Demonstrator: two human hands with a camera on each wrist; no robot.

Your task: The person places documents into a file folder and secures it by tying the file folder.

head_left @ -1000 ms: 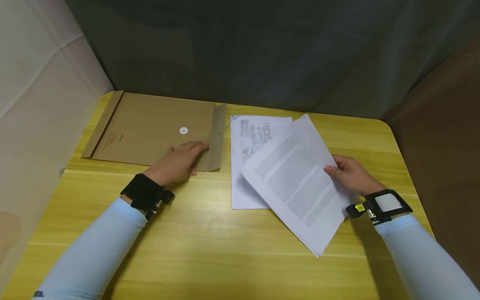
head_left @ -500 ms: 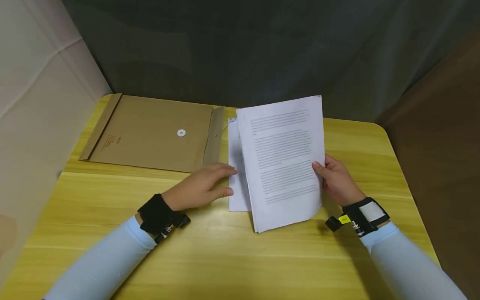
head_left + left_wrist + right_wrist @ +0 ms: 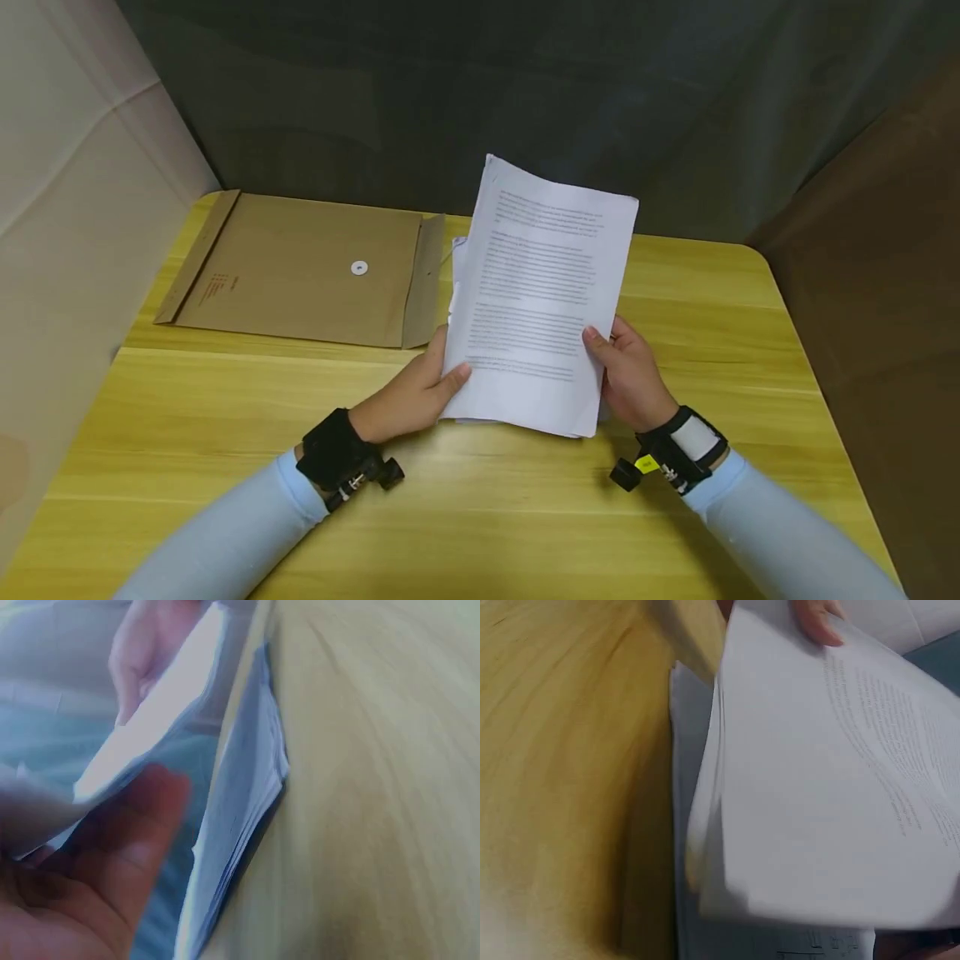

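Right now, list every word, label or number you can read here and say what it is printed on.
No text can be quoted.
Held sheets of paper: printed paragraphs, too small and blurred to read.
Brown envelope: short reddish lines near its left end, too small to read.
Yellow tag on the right wrist strap: nothing readable.

Both forearms, in pale blue sleeves with black wrist straps, reach in from the lower corners toward the frame's centre. The left hand [image 3: 408, 396] and right hand [image 3: 630, 375] face each other, fingers curled, thumbs in front.
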